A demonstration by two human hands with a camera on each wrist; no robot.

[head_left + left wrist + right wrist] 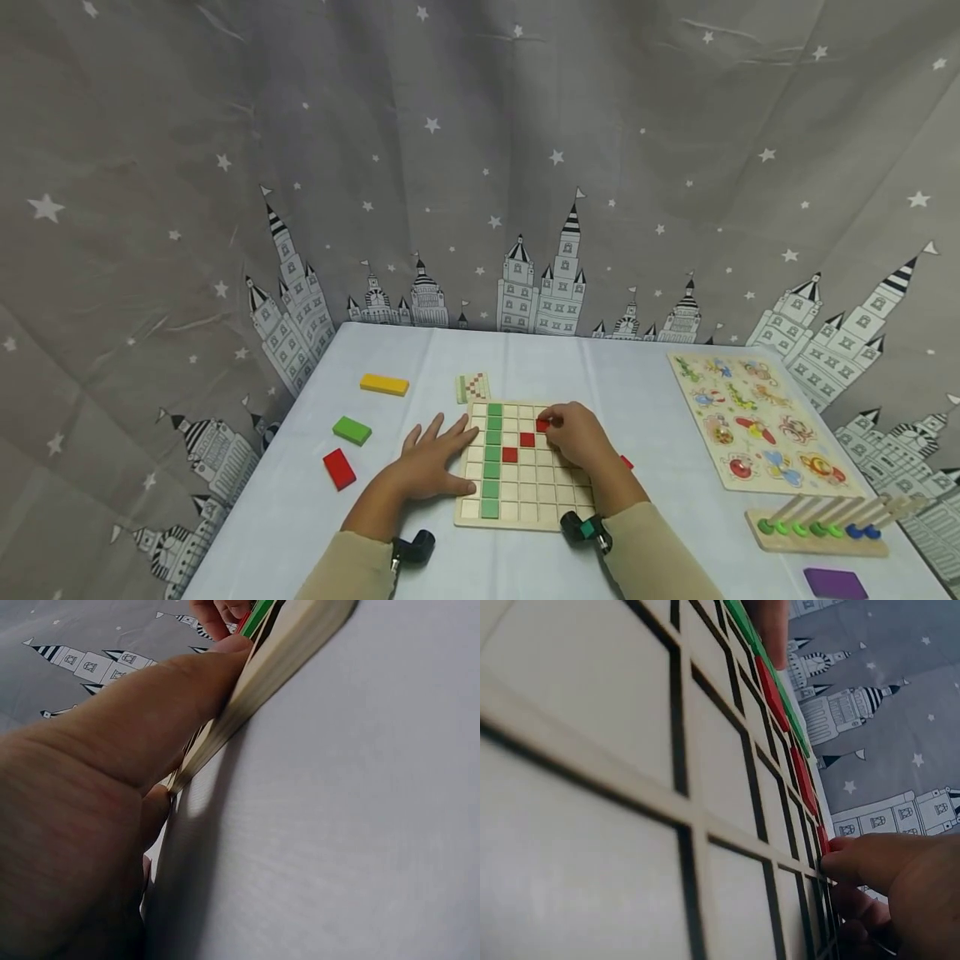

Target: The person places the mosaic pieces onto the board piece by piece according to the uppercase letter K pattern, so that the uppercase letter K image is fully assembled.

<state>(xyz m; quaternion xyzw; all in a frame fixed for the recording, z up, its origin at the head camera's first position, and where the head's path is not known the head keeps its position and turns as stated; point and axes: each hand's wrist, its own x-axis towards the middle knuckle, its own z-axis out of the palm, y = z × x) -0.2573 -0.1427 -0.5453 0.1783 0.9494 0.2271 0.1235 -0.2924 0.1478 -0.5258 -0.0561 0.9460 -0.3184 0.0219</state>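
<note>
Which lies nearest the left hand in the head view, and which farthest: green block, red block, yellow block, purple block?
From the left hand:
1. Green block, to its left.
2. Red block, left and slightly farther; close to call with green.
3. Yellow block, farther back.
4. Purple block, far right, near edge.

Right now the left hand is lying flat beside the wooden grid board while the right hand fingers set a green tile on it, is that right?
Not quite: the tile under the right hand is red, not green, as the head view shows. The rest stands: the left hand lies flat against the left edge of the wooden grid board, fingers spread.
</note>
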